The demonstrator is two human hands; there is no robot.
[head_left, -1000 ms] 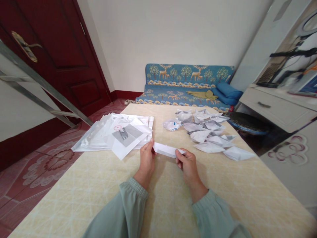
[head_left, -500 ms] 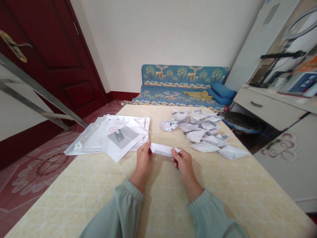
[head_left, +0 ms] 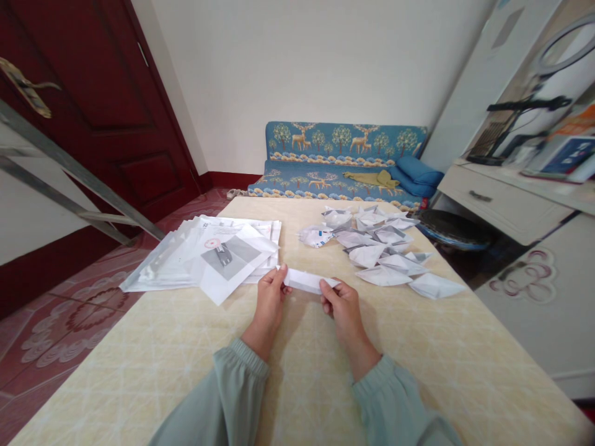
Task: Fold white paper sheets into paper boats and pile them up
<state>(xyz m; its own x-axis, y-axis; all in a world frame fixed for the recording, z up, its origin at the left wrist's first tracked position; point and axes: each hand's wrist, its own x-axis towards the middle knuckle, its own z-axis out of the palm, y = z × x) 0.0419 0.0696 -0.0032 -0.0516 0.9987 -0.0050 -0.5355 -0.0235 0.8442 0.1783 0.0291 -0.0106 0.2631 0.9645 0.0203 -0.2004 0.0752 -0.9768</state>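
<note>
A narrow strip of folded white paper is stretched between my two hands, just above the table. My left hand pinches its left end, thumb on top. At the other end, my right hand grips it between thumb and curled fingers. Beyond my right hand lie several folded paper boats, white and grey, in rough rows. A stack of printed sheets sits left of my hands, and a loose sheet with a grey picture rests askew on top of it.
The table has a pale yellow patterned cover. Past its far edge stands a blue sofa with a deer print. A metal ladder leans at the left, near a dark red door. At the right are a white cabinet and a round black stool.
My hands have moved very slightly closer together along the paper strip, which both still hold. The boats and the stack of sheets have stayed in place.
</note>
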